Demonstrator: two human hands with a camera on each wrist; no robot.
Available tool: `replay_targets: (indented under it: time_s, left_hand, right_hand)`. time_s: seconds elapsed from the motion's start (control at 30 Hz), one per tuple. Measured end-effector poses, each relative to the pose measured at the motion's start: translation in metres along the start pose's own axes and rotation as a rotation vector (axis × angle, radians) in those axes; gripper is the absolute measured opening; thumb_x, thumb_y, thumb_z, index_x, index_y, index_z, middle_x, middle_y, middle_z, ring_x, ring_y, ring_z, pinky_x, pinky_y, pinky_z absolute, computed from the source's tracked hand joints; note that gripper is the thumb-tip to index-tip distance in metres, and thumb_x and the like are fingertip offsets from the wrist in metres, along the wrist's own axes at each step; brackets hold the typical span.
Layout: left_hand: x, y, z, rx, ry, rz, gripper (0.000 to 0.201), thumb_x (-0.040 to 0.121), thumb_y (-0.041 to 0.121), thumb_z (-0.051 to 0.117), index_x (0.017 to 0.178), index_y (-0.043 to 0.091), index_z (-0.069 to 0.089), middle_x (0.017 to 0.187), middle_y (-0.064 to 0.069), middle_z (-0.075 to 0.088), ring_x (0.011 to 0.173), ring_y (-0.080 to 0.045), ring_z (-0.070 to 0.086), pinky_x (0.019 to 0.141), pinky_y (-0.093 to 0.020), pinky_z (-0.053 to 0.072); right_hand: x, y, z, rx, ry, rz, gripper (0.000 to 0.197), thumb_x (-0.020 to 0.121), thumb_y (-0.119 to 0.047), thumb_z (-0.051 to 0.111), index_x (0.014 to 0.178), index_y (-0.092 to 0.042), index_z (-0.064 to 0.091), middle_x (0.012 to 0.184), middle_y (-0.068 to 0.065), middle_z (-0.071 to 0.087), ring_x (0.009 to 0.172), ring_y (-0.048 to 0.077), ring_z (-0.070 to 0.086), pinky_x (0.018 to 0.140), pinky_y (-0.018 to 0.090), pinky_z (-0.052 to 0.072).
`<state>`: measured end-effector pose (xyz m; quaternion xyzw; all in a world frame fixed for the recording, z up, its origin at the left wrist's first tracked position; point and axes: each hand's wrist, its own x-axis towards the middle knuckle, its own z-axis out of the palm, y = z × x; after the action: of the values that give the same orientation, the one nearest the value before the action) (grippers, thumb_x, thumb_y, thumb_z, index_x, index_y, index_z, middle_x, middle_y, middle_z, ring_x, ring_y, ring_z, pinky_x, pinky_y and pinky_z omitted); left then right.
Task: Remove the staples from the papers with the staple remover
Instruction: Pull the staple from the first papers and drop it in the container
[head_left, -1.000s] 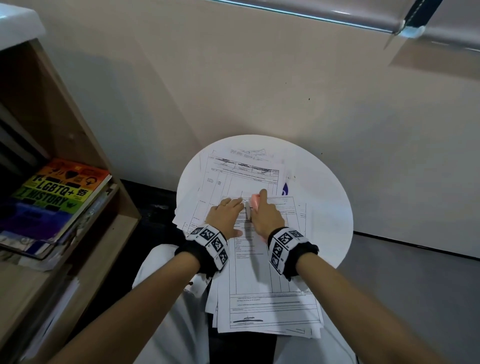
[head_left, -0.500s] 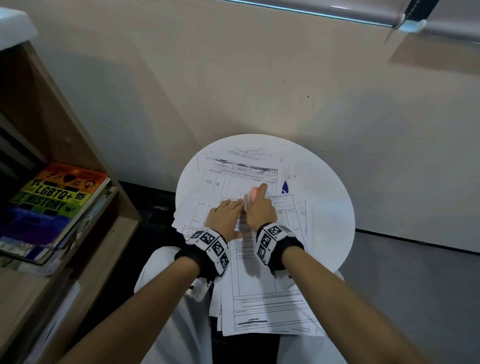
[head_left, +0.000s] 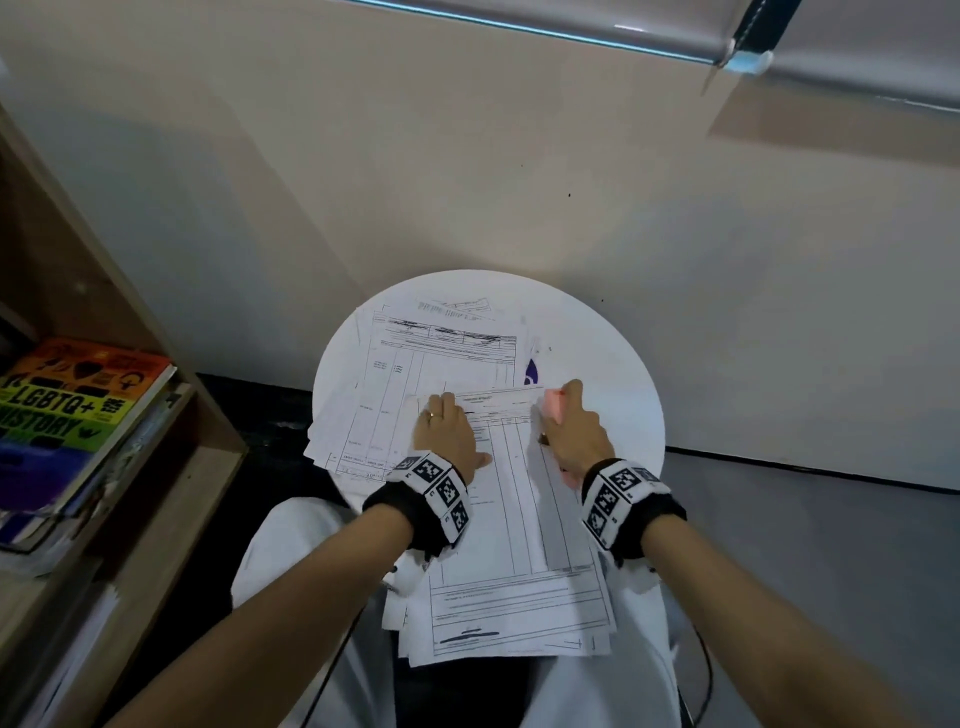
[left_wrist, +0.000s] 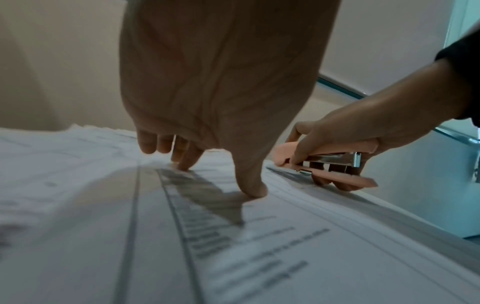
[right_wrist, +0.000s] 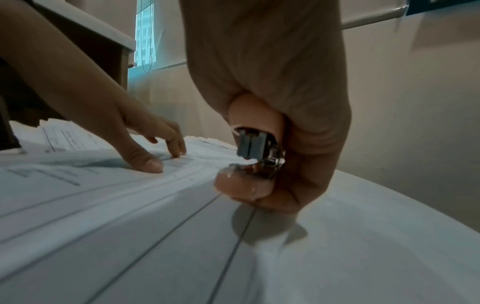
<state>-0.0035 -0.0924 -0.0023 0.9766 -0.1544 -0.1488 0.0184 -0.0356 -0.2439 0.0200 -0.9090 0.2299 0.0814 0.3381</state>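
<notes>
A stack of printed forms (head_left: 519, 519) lies on the round white table (head_left: 613, 374) and hangs over its near edge onto my lap. My left hand (head_left: 447, 431) rests on the top sheet (left_wrist: 233, 257) near its upper left corner, fingertips (left_wrist: 187, 162) and thumb pressing down. My right hand (head_left: 571, 426) grips a pink staple remover (head_left: 553, 405) at the sheet's upper right corner. In the left wrist view the staple remover (left_wrist: 327, 164) shows a pink body and metal insides, its nose at the paper's edge. Its rear end (right_wrist: 249, 164) fills the right wrist view. No staple is visible.
A second pile of forms (head_left: 441, 364) lies further back on the table. A wooden bookshelf (head_left: 104, 467) with a colourful book (head_left: 78, 400) stands to the left. A beige wall (head_left: 519, 156) rises right behind the table, and grey floor (head_left: 805, 545) lies to the right.
My hands have moved apart: the right hand carried the staple remover from the sheet's top middle to its right corner, while the left hand stayed pressing the paper.
</notes>
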Motion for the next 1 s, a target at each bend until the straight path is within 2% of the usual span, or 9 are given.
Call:
replay_targets:
  time_s: [0.07, 0.17, 0.27, 0.5, 0.6, 0.7, 0.8, 0.9, 1.0]
  left_hand:
    - [0.002, 0.013, 0.008, -0.055, -0.006, 0.108, 0.078, 0.092, 0.043, 0.051, 0.147, 0.002, 0.014, 0.158, -0.011, 0.006, 0.147, -0.03, 0.005, 0.12, -0.038, 0.015]
    - [0.004, 0.025, 0.011, -0.133, -0.079, 0.274, 0.074, 0.092, 0.033, 0.056, 0.15, 0.016, 0.013, 0.16, 0.002, 0.002, 0.148, -0.027, -0.001, 0.121, -0.042, 0.011]
    - [0.005, 0.03, 0.013, -0.187, -0.067, 0.254, 0.076, 0.088, 0.028, 0.063, 0.149, 0.019, 0.018, 0.159, 0.004, 0.006, 0.148, -0.026, 0.0, 0.12, -0.045, 0.012]
    - [0.007, 0.031, 0.011, -0.213, -0.028, 0.248, 0.073, 0.083, 0.026, 0.069, 0.144, 0.016, 0.03, 0.158, 0.003, 0.014, 0.148, -0.025, 0.006, 0.119, -0.044, 0.016]
    - [0.008, 0.034, 0.013, -0.208, -0.018, 0.235, 0.078, 0.08, 0.027, 0.071, 0.144, 0.016, 0.028, 0.156, 0.001, 0.017, 0.147, -0.025, 0.009, 0.119, -0.042, 0.019]
    - [0.009, 0.034, 0.013, -0.211, -0.028, 0.236, 0.08, 0.079, 0.028, 0.072, 0.144, 0.016, 0.027, 0.156, 0.0, 0.018, 0.147, -0.026, 0.009, 0.119, -0.042, 0.021]
    - [0.009, 0.033, 0.013, -0.215, -0.03, 0.242, 0.08, 0.078, 0.028, 0.073, 0.143, 0.016, 0.029, 0.156, 0.001, 0.018, 0.147, -0.025, 0.009, 0.118, -0.043, 0.021]
    - [0.009, 0.03, 0.014, -0.208, -0.027, 0.255, 0.076, 0.079, 0.029, 0.072, 0.142, 0.016, 0.031, 0.156, 0.001, 0.018, 0.147, -0.025, 0.008, 0.118, -0.042, 0.021]
    - [0.008, 0.03, 0.015, -0.214, -0.021, 0.258, 0.079, 0.079, 0.028, 0.072, 0.144, 0.015, 0.028, 0.157, 0.001, 0.017, 0.147, -0.025, 0.008, 0.118, -0.041, 0.021]
  right_hand:
    - [-0.003, 0.006, -0.004, -0.028, -0.042, 0.01, 0.037, 0.095, -0.039, 0.043, 0.123, -0.023, 0.026, 0.109, 0.021, 0.059, 0.09, 0.041, 0.064, 0.078, 0.052, 0.055]
    - [-0.003, 0.008, -0.004, -0.038, -0.049, -0.033, 0.037, 0.096, -0.034, 0.044, 0.126, -0.019, 0.029, 0.111, 0.022, 0.058, 0.09, 0.039, 0.063, 0.081, 0.049, 0.053]
    - [0.001, 0.004, -0.001, -0.084, -0.063, -0.059, 0.037, 0.096, -0.032, 0.044, 0.127, -0.016, 0.031, 0.113, 0.022, 0.058, 0.094, 0.04, 0.06, 0.082, 0.045, 0.051]
    - [0.007, 0.001, 0.006, -0.094, -0.056, -0.02, 0.041, 0.098, -0.027, 0.042, 0.133, -0.012, 0.027, 0.118, 0.024, 0.056, 0.101, 0.041, 0.058, 0.08, 0.042, 0.046]
    - [0.01, -0.004, 0.012, -0.08, -0.003, 0.005, 0.044, 0.098, -0.023, 0.041, 0.138, -0.012, 0.024, 0.118, 0.024, 0.056, 0.101, 0.041, 0.059, 0.074, 0.038, 0.043]
    - [0.015, -0.006, 0.017, -0.092, 0.034, -0.001, 0.042, 0.099, -0.021, 0.041, 0.136, -0.011, 0.026, 0.114, 0.022, 0.058, 0.098, 0.04, 0.06, 0.068, 0.035, 0.04]
    - [0.015, -0.004, 0.023, -0.141, 0.071, -0.042, 0.041, 0.1, -0.025, 0.04, 0.137, -0.013, 0.026, 0.108, 0.019, 0.062, 0.094, 0.038, 0.061, 0.066, 0.034, 0.038]
    - [0.016, 0.0, 0.032, -0.218, 0.114, -0.095, 0.041, 0.098, -0.021, 0.041, 0.136, -0.017, 0.026, 0.103, 0.017, 0.063, 0.089, 0.035, 0.061, 0.064, 0.033, 0.038]
    - [0.019, -0.006, 0.029, -0.1, 0.116, -0.046, 0.037, 0.099, -0.025, 0.039, 0.133, -0.014, 0.028, 0.106, 0.018, 0.061, 0.094, 0.038, 0.061, 0.067, 0.035, 0.038]
